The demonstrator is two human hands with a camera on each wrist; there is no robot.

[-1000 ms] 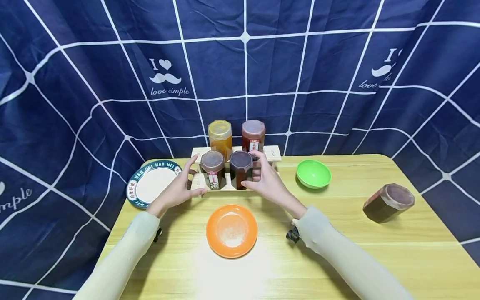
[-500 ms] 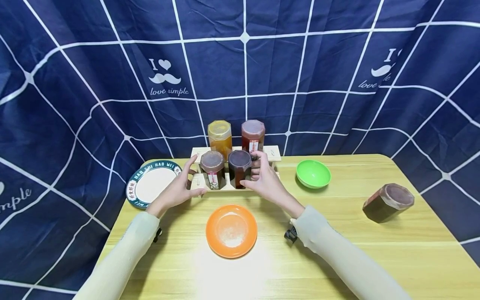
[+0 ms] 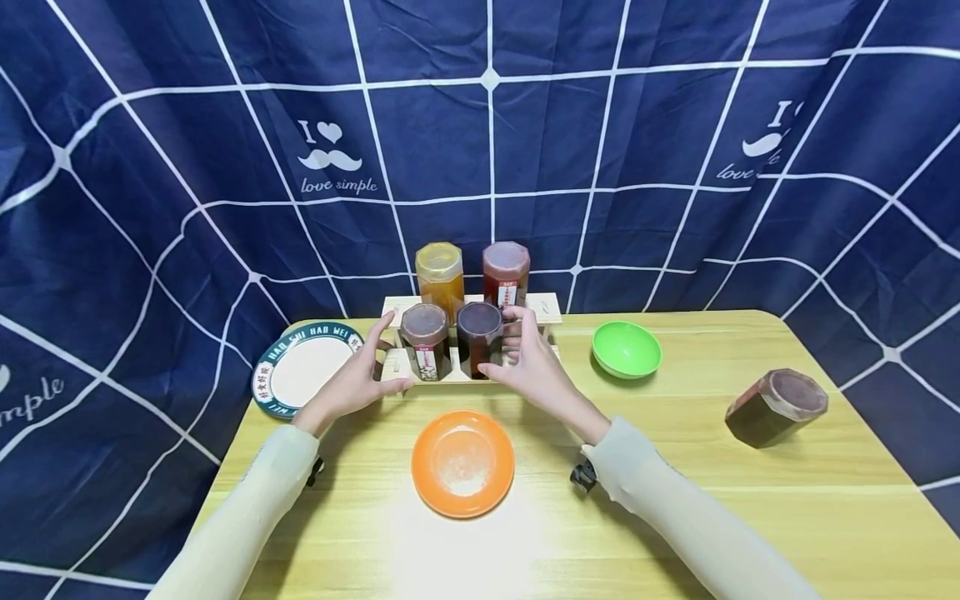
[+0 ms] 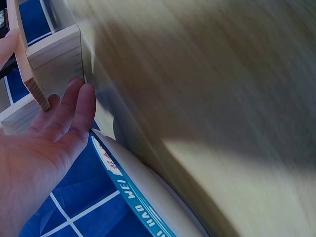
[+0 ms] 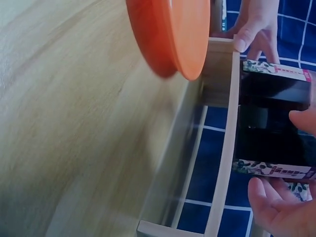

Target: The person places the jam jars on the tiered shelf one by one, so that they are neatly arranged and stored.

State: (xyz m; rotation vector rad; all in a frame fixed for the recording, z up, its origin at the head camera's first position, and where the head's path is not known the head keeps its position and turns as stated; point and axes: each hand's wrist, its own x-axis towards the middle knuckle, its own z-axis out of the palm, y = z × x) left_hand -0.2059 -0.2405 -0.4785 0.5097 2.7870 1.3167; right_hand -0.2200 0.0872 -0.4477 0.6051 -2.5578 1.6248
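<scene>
In the head view a two-step wooden rack (image 3: pixel 397 363) carries several capped jars. On its lower step stand a dark jar (image 3: pixel 477 337) and, to its left, another dark jar with a label (image 3: pixel 427 343). My right hand (image 3: pixel 536 367) holds the right one, thumb at the front and fingers round the right side. My left hand (image 3: pixel 351 385) grips the rack's left end, thumb near the front edge; the left wrist view shows its fingers (image 4: pixel 81 111) against the side board. A yellow jar (image 3: pixel 441 283) and a red jar (image 3: pixel 506 271) stand on the upper step.
An orange plate (image 3: pixel 462 464) lies in front of the rack. Left is a white plate with a green rim (image 3: pixel 273 404). To the right are a green bowl (image 3: pixel 627 350) and a separate dark jar (image 3: pixel 776 407). A blue checked curtain (image 3: pixel 427 142) hangs behind the table (image 3: pixel 645 500).
The right hand and the dark jar in it have shifted very slightly left. The left hand and the other things have stayed in place.
</scene>
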